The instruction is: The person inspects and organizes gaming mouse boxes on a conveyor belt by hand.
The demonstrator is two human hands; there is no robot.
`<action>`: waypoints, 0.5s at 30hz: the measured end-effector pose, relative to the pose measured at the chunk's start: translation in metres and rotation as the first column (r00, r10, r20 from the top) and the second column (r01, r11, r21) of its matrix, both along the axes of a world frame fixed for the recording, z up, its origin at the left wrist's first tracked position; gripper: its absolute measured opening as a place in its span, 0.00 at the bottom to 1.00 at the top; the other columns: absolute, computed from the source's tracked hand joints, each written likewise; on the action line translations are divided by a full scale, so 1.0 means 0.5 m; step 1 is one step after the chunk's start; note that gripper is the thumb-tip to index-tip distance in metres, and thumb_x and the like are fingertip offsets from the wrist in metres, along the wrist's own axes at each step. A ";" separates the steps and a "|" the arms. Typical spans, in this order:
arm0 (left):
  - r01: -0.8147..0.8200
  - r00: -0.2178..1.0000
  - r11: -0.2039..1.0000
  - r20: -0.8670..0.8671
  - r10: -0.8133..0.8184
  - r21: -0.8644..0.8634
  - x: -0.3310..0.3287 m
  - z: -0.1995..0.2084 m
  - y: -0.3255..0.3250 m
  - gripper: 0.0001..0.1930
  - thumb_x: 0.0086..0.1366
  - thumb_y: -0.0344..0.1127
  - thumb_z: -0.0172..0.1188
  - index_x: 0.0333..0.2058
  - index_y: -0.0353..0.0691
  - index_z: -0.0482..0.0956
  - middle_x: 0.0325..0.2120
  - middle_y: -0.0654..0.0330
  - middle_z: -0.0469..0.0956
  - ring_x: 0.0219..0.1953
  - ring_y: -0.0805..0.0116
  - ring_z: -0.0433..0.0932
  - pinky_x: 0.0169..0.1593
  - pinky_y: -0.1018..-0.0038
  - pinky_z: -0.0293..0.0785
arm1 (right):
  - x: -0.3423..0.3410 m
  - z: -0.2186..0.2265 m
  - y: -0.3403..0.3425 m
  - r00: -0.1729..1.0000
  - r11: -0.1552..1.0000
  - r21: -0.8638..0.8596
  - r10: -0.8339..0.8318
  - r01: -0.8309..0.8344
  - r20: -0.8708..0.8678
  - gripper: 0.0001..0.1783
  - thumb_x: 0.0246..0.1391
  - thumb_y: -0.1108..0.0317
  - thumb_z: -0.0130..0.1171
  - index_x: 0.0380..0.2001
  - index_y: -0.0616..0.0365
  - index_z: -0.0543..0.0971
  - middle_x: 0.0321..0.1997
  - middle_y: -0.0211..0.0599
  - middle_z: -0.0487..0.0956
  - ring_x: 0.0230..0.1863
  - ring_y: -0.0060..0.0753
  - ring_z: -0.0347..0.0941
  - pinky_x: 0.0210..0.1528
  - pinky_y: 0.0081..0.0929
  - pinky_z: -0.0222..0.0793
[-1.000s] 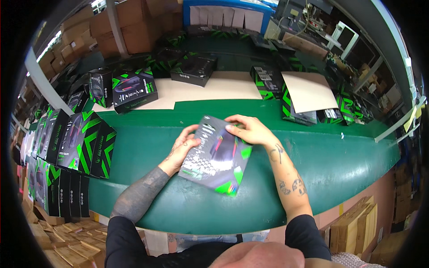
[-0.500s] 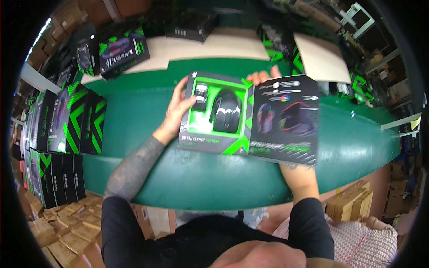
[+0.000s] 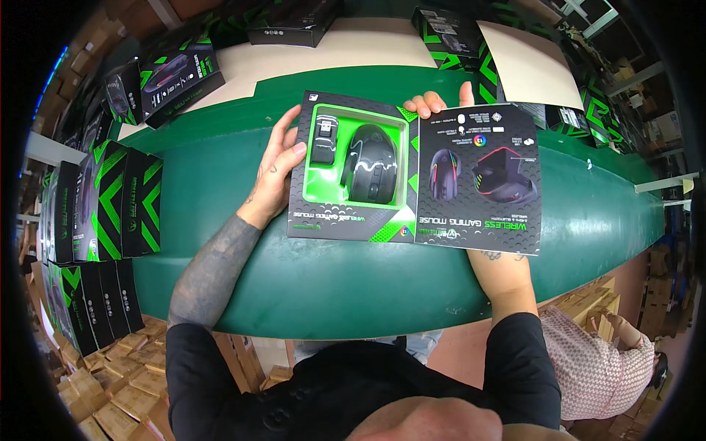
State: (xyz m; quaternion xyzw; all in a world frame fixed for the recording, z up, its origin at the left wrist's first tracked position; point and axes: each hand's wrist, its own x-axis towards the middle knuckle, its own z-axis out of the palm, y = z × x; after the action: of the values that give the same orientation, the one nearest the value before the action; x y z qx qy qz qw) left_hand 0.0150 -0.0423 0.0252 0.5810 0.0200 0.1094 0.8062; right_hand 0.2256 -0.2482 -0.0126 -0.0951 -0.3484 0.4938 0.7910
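In front of me I hold a black and green computer mouse box with its front flap swung out to the right. Through the clear window a black mouse shows in a bright green recess. A small dark piece resembling a USB receiver sits to its left. My left hand grips the left side of the box, thumb on the front edge. My right hand reaches behind the flap; its fingertips curl over the top edge near the hinge, thumb pointing up, and the palm is hidden.
Similar boxes stand upright at the left of the green table, with a stack of boxes below them. More boxes lie along the far beige board. Brown cartons fill the lower left. Another person in patterned clothing is at the lower right.
The box has tilted and risen slightly toward the far side, and its flap has moved a little to the right. Both hands keep their hold. More of the person at the lower right shows.
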 end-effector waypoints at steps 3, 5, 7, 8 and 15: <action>0.045 0.995 0.999 0.085 -0.045 0.000 0.002 -0.006 0.000 0.39 0.57 0.41 0.54 0.62 0.38 0.43 0.51 0.52 0.63 0.53 0.64 0.64 0.57 0.70 0.59 | -0.005 0.005 0.007 1.000 0.996 0.091 -0.007 0.005 0.029 0.41 0.55 0.32 0.17 0.25 0.55 0.71 0.30 0.34 0.67 0.48 0.36 0.58 0.57 0.33 0.53; 0.052 0.995 0.999 0.081 -0.052 -0.001 0.003 -0.002 0.000 0.42 0.55 0.44 0.57 0.62 0.38 0.43 0.53 0.51 0.61 0.54 0.64 0.63 0.57 0.69 0.58 | -0.009 0.016 0.003 1.000 0.997 0.077 -0.025 0.024 0.018 0.41 0.55 0.32 0.16 0.24 0.55 0.70 0.29 0.34 0.67 0.46 0.36 0.58 0.55 0.32 0.54; 0.070 0.992 0.997 0.111 -0.067 -0.026 0.003 -0.004 -0.002 0.43 0.54 0.44 0.57 0.63 0.39 0.42 0.54 0.51 0.60 0.56 0.63 0.61 0.59 0.68 0.57 | -0.011 0.026 0.002 0.993 0.993 0.073 -0.100 0.096 0.060 0.41 0.55 0.32 0.15 0.22 0.55 0.69 0.27 0.33 0.67 0.44 0.36 0.58 0.53 0.32 0.54; 0.063 0.995 0.997 0.076 -0.059 -0.053 0.003 -0.001 -0.003 0.43 0.50 0.39 0.55 0.63 0.38 0.43 0.57 0.51 0.57 0.58 0.62 0.59 0.61 0.68 0.54 | -0.025 0.039 0.002 0.991 0.989 0.049 -0.137 0.136 0.012 0.42 0.54 0.31 0.15 0.21 0.55 0.68 0.25 0.34 0.67 0.42 0.37 0.59 0.51 0.32 0.53; 0.136 0.990 0.912 0.023 -0.138 -0.386 -0.012 -0.019 0.018 0.43 0.42 0.31 0.47 0.62 0.36 0.47 0.57 0.53 0.60 0.57 0.64 0.61 0.61 0.72 0.54 | -0.018 0.136 0.041 0.661 0.877 0.438 -0.449 0.198 0.601 0.22 0.56 0.47 0.47 0.31 0.58 0.67 0.28 0.35 0.70 0.36 0.35 0.66 0.50 0.35 0.59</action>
State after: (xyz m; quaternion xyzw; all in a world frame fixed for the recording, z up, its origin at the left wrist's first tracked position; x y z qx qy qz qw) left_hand 0.0091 -0.0333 0.0155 0.4107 0.0025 0.0452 0.9107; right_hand 0.2165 -0.2276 0.0553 -0.1966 -0.6711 0.2049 0.6848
